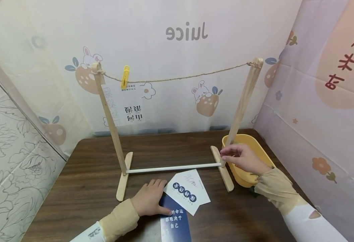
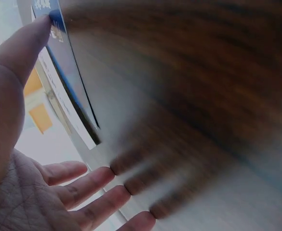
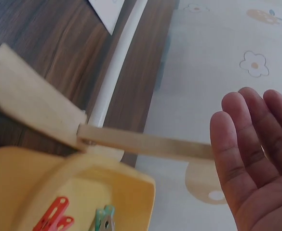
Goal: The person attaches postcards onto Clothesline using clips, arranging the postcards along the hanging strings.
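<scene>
My left hand [image 1: 150, 199] lies flat on the dark wooden table [image 1: 83, 181], and its thumb touches the corner of a blue card [image 1: 177, 222]. A white card [image 1: 187, 191] with round blue marks overlaps the blue card just right of the fingers. In the left wrist view the left hand [image 2: 49, 192] is spread, thumb tip on the blue card [image 2: 71, 72]. My right hand [image 1: 240, 158] hovers open beside the foot of the rack's right post [image 1: 243, 101], over a yellow basket [image 1: 244, 137]. In the right wrist view the right hand [image 3: 256, 154] shows an empty palm.
A wooden rack carries a twine line [image 1: 189, 77]. A yellow clothespin [image 1: 125, 77] pins a white printed card [image 1: 127, 107] near the left post [image 1: 110, 124]. A white rod [image 1: 173, 167] joins the feet. The basket [image 3: 102, 180] holds red [image 3: 54, 217] and green [image 3: 102, 221] clothespins. Printed curtains close in on three sides.
</scene>
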`<state>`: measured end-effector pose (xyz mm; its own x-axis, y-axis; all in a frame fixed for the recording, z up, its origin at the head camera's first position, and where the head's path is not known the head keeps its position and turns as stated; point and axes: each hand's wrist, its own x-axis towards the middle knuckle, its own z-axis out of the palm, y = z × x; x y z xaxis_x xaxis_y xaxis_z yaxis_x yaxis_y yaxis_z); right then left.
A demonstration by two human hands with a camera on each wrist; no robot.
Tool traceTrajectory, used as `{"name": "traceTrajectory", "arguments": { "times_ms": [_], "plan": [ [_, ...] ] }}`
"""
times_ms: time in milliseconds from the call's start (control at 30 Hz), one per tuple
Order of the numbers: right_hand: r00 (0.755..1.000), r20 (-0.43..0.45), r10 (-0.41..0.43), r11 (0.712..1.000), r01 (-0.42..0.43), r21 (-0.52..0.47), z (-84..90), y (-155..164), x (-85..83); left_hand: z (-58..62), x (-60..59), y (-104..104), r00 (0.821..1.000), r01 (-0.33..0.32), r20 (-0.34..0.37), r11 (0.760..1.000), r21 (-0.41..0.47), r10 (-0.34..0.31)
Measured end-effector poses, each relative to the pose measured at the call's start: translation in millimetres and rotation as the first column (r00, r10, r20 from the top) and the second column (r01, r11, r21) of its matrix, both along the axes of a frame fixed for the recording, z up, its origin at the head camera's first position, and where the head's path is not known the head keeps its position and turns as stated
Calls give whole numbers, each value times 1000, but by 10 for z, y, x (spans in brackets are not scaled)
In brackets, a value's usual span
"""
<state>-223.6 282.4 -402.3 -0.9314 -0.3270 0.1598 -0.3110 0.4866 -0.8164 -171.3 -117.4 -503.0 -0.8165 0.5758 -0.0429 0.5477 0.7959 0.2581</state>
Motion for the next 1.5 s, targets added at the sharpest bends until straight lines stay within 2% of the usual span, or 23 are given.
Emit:
{"name": "traceTrajectory", "arguments": {
  "times_ms": [200,500,833,933,1167,1400,1500],
  "plan": [
    [999,41,-10,999,8,47,14,119,14,2,-16,-45,999,13,-39,1000,-12,-14],
    [997,80,-2,997,-5,82,-4,302,-21,15,-110,-165,1000,-25,-15,999,-29,24],
    [990,123,-67,979,41,201,-7,523,-117,156,-208,-338,998,-66,4,997,-43,66],
    [988,135,-74,979,46,199,-20,572,-146,192,-238,-376,996,-88,21,995,-43,89],
    [991,122,-61,976,33,216,-76,721,-228,198,-313,-465,988,-140,52,989,-45,142],
    [989,121,-86,970,55,237,-109,847,-304,219,-338,-485,985,-148,75,987,-58,152],
    [989,104,-104,955,70,288,-111,886,-326,235,-329,-479,987,-142,69,988,-67,147]
  ]
}}
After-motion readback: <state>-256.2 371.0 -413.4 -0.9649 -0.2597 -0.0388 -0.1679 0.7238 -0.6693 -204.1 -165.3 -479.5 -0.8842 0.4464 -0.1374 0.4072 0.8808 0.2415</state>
